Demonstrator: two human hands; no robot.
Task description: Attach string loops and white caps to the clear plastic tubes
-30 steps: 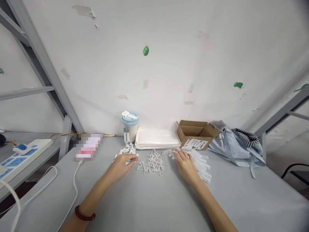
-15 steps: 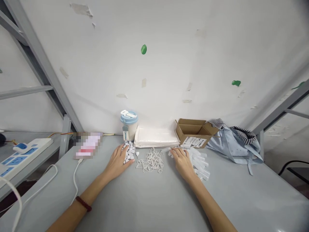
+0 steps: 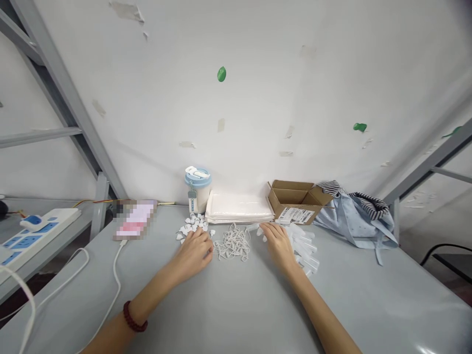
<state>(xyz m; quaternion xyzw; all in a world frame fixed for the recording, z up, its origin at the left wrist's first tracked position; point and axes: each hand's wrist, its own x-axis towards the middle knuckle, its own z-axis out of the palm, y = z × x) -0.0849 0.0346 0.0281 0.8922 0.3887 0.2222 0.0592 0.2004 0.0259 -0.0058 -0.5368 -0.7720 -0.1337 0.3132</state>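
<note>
My left hand (image 3: 195, 250) rests at the front edge of a pile of small white pieces (image 3: 191, 223), its fingers curled down; whatever lies under them is hidden. To its right sits a tangle of thin whitish loops (image 3: 235, 243). My right hand (image 3: 278, 246) lies at the left side of a heap of clear plastic tubes (image 3: 305, 246), fingers spread slightly and pointing away from me, palm down. A few tube ends show by its fingertips.
Behind the piles stand a blue-lidded cup (image 3: 199, 191), a stack of white packets (image 3: 239, 209) and an opened cardboard box (image 3: 295, 201). A blue cloth bag (image 3: 350, 221) lies right. A phone (image 3: 136, 219), cable and power strip (image 3: 37, 236) are left.
My left hand has moved right and slightly toward me, and its fingers have curled. More of the white pieces show, spread wider. My right hand has stayed nearly in place.
</note>
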